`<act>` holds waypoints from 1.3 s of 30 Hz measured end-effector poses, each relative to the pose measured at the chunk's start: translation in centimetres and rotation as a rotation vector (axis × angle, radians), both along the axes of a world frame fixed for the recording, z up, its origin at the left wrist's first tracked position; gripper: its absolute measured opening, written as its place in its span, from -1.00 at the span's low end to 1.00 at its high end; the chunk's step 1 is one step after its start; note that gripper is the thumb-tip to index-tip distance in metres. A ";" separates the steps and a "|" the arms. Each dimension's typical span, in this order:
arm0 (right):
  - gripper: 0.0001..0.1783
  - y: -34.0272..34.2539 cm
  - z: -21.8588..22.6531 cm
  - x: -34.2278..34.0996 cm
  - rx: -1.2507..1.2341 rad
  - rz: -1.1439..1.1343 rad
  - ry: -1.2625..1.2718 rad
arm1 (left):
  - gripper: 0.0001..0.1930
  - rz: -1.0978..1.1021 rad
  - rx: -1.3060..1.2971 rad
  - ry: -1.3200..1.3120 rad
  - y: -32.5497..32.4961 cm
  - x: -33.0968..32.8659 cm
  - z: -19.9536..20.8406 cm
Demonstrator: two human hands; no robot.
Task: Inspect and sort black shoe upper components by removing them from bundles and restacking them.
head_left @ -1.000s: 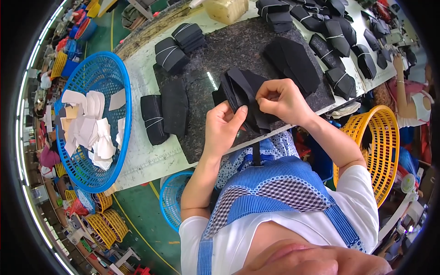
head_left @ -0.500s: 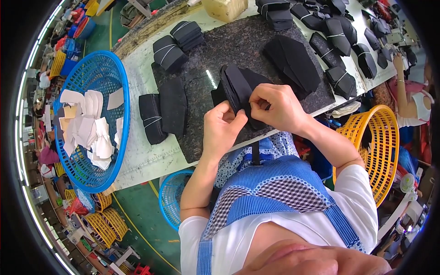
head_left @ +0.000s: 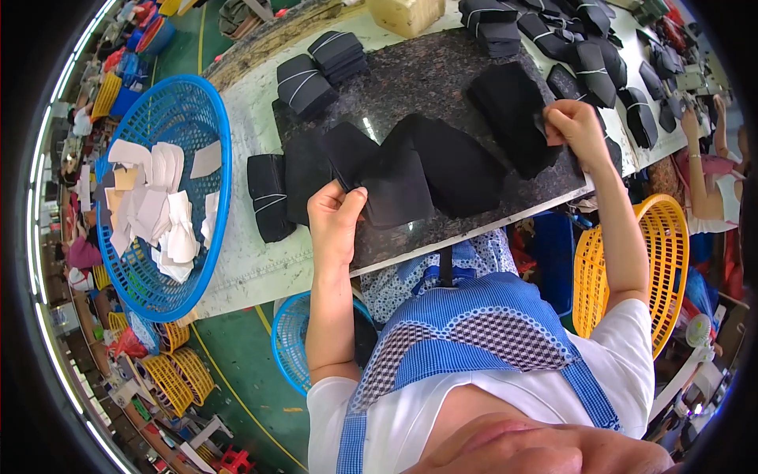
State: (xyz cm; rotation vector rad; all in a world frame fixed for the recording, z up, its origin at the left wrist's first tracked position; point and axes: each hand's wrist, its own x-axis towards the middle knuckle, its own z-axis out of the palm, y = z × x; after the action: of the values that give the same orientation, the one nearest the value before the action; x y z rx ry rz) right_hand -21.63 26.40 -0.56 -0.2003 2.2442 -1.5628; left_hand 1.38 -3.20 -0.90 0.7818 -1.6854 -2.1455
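My left hand [head_left: 335, 221], thumb and fingers pressed together, pinches the left edge of a dark fabric piece [head_left: 395, 186] near the front of the stone slab. Another black fabric piece [head_left: 462, 166] lies against it on the right, spread on the slab. My right hand [head_left: 580, 134] is closed at the right edge of a stack of black fabric pieces [head_left: 509, 110]; what its fingertips hold, if anything, is hidden. Beside my left hand rests another black stack [head_left: 304, 174], next to a bundle tied with white string [head_left: 270, 197].
More tied black bundles [head_left: 306, 85] lie behind the slab [head_left: 418, 67] and at the right [head_left: 592, 71]. A blue basket [head_left: 223, 158] with pale pieces stands at the left. A yellow basket [head_left: 675, 268] stands at the right. Beyond it, another person's arm [head_left: 695, 150] shows.
My hands have moved apart: the left to the left with the dark piece, the right out to the right-hand stack. The pieces bunched between them are now spread on the slab.
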 end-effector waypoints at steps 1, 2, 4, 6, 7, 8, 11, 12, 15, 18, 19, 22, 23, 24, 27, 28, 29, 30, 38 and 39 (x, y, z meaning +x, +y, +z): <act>-0.78 0.7 -0.2 -0.7 0.198 -0.035 0.160 | -0.95 -0.012 -0.007 0.002 0.1 0.1 -0.4; -0.80 0.8 0.6 -0.6 0.411 -0.080 0.370 | -0.95 -0.023 -0.017 0.001 0.2 0.2 -0.5; -0.79 -0.5 2.2 1.2 0.375 -0.152 0.660 | -0.94 -0.053 -0.055 0.000 0.7 0.0 -0.5; -0.79 -3.5 4.0 5.0 0.070 -0.005 0.567 | -0.93 -0.125 -0.079 -0.014 2.2 -0.6 0.1; -0.82 -5.4 4.5 7.2 -0.003 0.169 0.570 | -0.93 -0.170 -0.079 0.001 3.0 -0.9 0.3; -0.85 -7.3 4.8 8.9 -0.074 0.343 0.571 | -0.94 -0.216 -0.078 0.019 3.9 -1.1 0.5; -0.87 -8.8 2.6 10.3 -0.028 0.532 0.622 | -0.91 -0.278 -0.161 0.059 5.6 -1.2 0.6; -0.88 -8.6 2.6 10.0 -0.111 0.501 0.406 | -0.91 -0.226 -0.105 0.083 6.0 -1.3 1.3; -0.91 -6.3 2.4 7.2 -0.151 0.338 0.247 | -0.91 -0.137 -0.034 0.077 3.8 0.1 0.1; -0.81 -1.9 1.7 1.5 0.168 0.016 0.175 | -0.92 0.011 -0.011 0.062 1.3 0.9 -0.5; -0.80 0.2 1.0 0.1 0.373 -0.032 0.325 | -0.90 -0.037 -0.011 0.051 1.0 1.0 -0.5; -0.82 -1.0 3.3 2.8 0.249 -0.163 0.665 | -0.86 -0.145 -0.014 0.015 3.2 -0.3 1.3; -0.81 -2.4 4.3 4.8 0.130 -0.086 0.645 | -0.84 -0.222 -0.026 0.022 3.5 -0.6 1.1; -0.81 -4.2 5.0 7.0 0.013 -0.014 0.625 | -0.86 -0.259 -0.035 -0.007 4.1 -1.1 1.2; -0.82 -7.9 3.8 10.3 -0.043 0.417 0.687 | -0.87 -0.371 -0.092 0.042 5.7 -2.2 1.9; -0.82 -8.2 2.9 10.5 0.021 0.503 0.714 | -0.87 -0.404 -0.163 0.041 6.0 -2.3 2.0; -0.86 -8.6 2.9 10.4 0.056 0.513 0.707 | -0.87 -0.388 -0.185 0.057 5.9 -2.3 1.7; -0.86 -8.6 2.9 10.2 0.049 0.522 0.708 | -0.87 -0.377 -0.188 0.054 5.8 -2.1 1.7; -0.80 0.3 0.3 -0.1 0.439 -0.112 0.452 | -0.86 -0.217 -0.072 0.004 1.3 0.5 -1.3; -0.81 0.0 0.8 0.4 0.422 -0.146 0.573 | -0.86 -0.229 -0.065 -0.021 1.8 0.3 -0.2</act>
State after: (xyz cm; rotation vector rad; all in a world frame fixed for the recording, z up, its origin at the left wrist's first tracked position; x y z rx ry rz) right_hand -21.25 26.38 0.28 -0.4104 3.0345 -1.1493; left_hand 1.72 -1.36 -1.05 0.6216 -1.9275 -2.2219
